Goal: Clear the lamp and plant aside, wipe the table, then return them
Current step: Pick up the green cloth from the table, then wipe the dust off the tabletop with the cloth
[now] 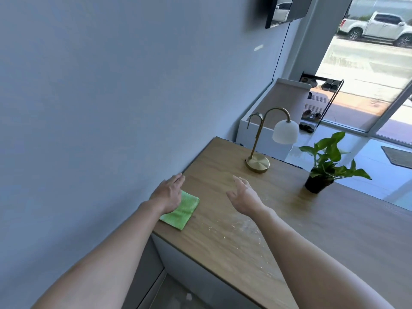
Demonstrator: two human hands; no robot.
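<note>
Both hands' grip slack, left hand [167,192] over green cloth [182,210], right hand [245,195] empty

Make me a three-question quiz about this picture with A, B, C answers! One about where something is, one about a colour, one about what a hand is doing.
1. Where does the plant stand?
A. On the floor
B. On the table, right of the lamp
C. On the cloth

2. What colour is the cloth?
A. Green
B. Red
C. Black

3. What is the right hand doing?
A. Gripping the lamp
B. Squeezing the cloth
C. Holding nothing, fingers spread

Answers:
1 B: its dark pot sits on the wooden top, right of the lamp's brass base.
2 A: the folded cloth under the left hand is bright green.
3 C: the hand hangs above the table, short of the lamp.
</note>
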